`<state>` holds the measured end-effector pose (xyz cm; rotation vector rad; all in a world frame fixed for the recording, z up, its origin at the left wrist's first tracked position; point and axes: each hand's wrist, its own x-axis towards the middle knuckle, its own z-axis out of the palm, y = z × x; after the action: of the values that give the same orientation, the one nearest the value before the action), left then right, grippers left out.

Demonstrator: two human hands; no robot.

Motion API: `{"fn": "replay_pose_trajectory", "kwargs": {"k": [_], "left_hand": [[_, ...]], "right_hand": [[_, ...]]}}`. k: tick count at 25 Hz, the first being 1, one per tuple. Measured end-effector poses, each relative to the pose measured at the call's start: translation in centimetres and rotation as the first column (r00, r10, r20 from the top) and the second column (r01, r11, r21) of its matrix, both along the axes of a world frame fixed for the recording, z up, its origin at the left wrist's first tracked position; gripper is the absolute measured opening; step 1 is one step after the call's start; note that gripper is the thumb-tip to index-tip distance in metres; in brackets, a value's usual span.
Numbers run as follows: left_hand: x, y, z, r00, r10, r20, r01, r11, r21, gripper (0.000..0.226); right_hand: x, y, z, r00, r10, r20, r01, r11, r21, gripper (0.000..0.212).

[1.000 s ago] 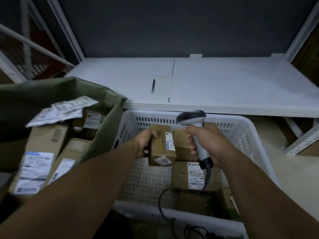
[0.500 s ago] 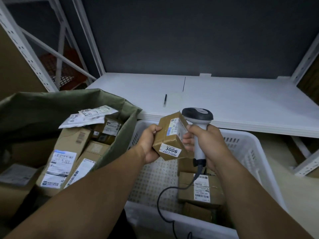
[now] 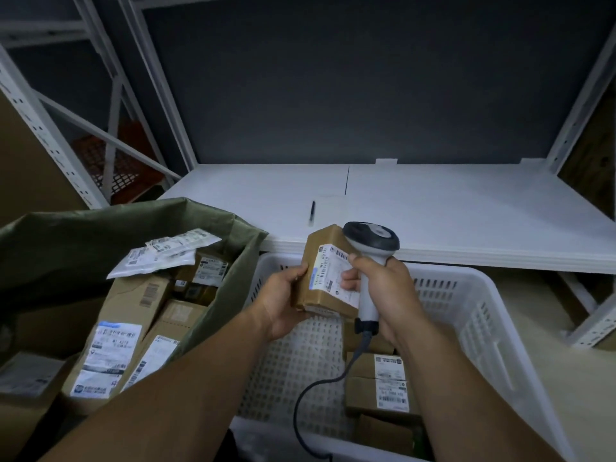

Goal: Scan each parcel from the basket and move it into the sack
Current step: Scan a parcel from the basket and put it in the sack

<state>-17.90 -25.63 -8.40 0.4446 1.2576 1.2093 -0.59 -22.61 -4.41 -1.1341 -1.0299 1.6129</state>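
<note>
scanning under way: left hand [image 3: 283,305] gripping small brown cardboard parcel [image 3: 320,271] over white perforated plastic basket [image 3: 483,315]; right hand [image 3: 383,288] clasping grey corded scanner [image 3: 371,241]. many parcels [image 3: 133,301] lying in green fabric sack [image 3: 100,235], few waiting in basket.

Shelf: a white board [image 3: 466,211], split by a thin dark seam [image 3: 347,180] | On it: a black pen [image 3: 312,211], lying just left of the seam | Behind: a dark grey panel [image 3: 350,78] | Frame: white perforated uprights [image 3: 160,95] with a diagonal brace [image 3: 100,131] | Far left: a red mesh crate [image 3: 110,165] behind the racking
</note>
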Motion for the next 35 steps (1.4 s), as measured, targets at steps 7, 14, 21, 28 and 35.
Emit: {"fn": "replay_pose_trajectory", "kwargs": {"k": [7,14,21,28,35], "left_hand": [[0.2,-0.4,0.9,0.968,-0.149,-0.201,0.152,0.988,0.001,0.06],[0.4,-1.0,0.6,0.964,-0.24,-0.117,0.246,0.969,0.037,0.072],[0.4,0.0,-0.4,0.987,-0.127,-0.094,0.132,0.99,0.045,0.06],[-2.0,1.2,-2.8,0.979,0.151,-0.138,-0.142,0.987,0.077,0.06],[-5.2,2.6,-6.9,0.981,0.134,-0.14,-0.14,0.99,-0.032,0.06]], "right_hand": [[-0.8,0.3,-0.1,1.0,-0.023,-0.011,0.023,0.999,-0.025,0.023],[-0.3,-0.2,0.4,0.999,0.02,-0.03,-0.021,0.999,-0.048,0.017],[-0.1,-0.2,1.4,0.998,0.033,-0.051,-0.033,0.999,-0.011,0.017],[0.2,-1.7,3.8,0.985,0.161,0.058,-0.161,0.987,0.001,0.01],[1.3,-1.8,5.5,0.931,0.307,0.199,-0.301,0.952,-0.059,0.014]]}}
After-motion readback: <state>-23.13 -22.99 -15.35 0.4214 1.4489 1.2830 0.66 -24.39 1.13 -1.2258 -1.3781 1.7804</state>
